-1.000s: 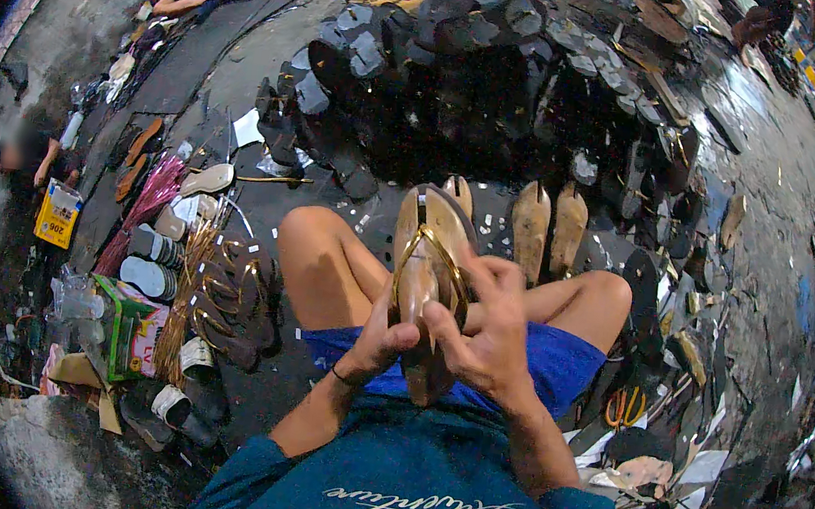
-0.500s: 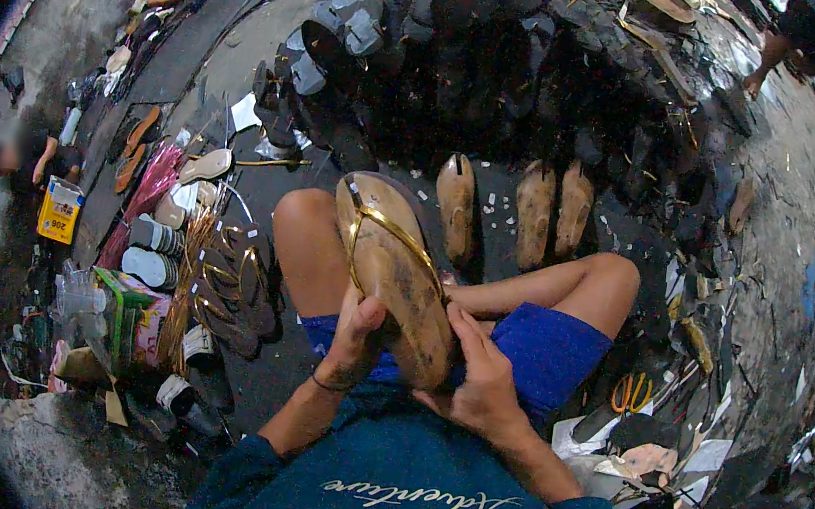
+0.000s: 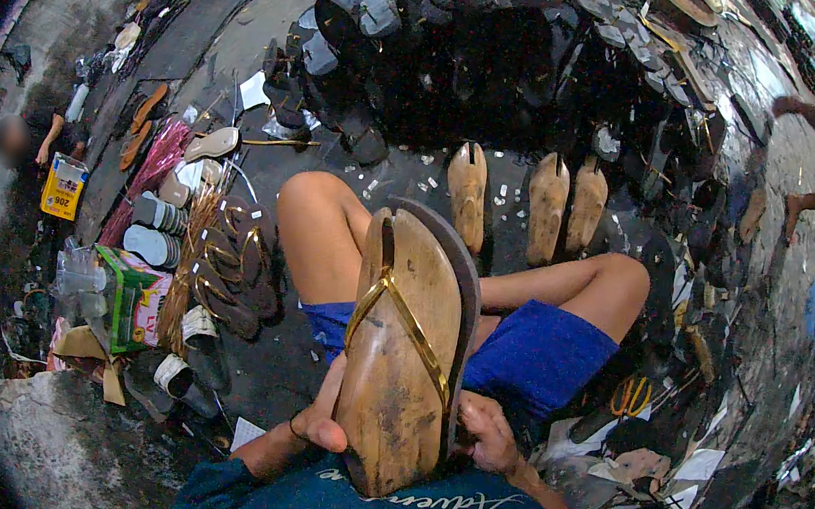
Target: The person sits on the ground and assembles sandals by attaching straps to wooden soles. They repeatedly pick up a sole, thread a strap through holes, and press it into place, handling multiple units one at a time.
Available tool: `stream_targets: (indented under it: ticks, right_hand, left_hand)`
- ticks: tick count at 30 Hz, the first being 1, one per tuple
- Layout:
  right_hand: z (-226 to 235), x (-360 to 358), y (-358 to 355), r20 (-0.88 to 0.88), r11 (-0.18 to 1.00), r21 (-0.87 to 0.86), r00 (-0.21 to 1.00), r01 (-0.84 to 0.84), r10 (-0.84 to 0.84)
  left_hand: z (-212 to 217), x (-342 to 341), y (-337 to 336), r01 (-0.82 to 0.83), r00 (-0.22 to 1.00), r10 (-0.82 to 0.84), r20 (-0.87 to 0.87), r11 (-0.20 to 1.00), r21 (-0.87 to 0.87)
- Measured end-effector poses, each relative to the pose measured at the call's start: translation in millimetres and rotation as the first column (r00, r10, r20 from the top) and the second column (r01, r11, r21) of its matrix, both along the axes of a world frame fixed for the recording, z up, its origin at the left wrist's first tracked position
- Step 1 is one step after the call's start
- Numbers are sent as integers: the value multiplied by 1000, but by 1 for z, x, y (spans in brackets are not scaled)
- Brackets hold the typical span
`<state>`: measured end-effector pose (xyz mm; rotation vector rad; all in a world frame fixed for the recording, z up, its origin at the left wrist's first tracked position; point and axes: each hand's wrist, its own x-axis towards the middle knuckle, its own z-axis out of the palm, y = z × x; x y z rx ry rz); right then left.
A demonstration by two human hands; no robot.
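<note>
A person sits on the dark floor [image 3: 313,375] with bare knees bent. The left hand [image 3: 320,424] and the right hand [image 3: 485,434] hold a big wooden sandal form [image 3: 401,354] up close, toe end at 12 o'clock. A gold strap [image 3: 402,306] runs over it in a V. A dark sole [image 3: 461,271] sits pressed behind it. Each hand has its grip around the heel end. Three more wooden forms [image 3: 546,202] lie at 12 o'clock past the knees. A pile of dark sandals [image 3: 512,45] lies beyond them. At 9 o'clock there are gold strapped sandals [image 3: 230,270] and a green box [image 3: 136,299].
</note>
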<state>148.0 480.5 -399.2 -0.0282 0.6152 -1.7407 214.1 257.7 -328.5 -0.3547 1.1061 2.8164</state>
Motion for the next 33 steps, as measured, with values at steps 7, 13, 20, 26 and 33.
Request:
stream_targets:
  ticks: [7,13,20,26,33]
  right_hand:
    - [8,-22,-40,-305,928,374,945,4,119]
    - [62,-62,-47,-987,862,135,143,490,73]
    - [37,-57,-35,-762,948,8,616,317,-200]
    - [30,-51,-32,-30,843,-41,843,536,-537]
    - [65,-18,1,254,785,165,743,598,-619]
  left_hand:
    - [-18,-15,10,-145,988,141,-61,988,-62]
    - [-9,-85,6,-268,953,302,-30,794,-545]
    - [3,-78,16,-148,987,7,-160,422,-895]
    - [2,-94,-15,-139,967,-203,-153,84,-987]
    - [-14,-47,30,458,880,-417,225,624,-633]
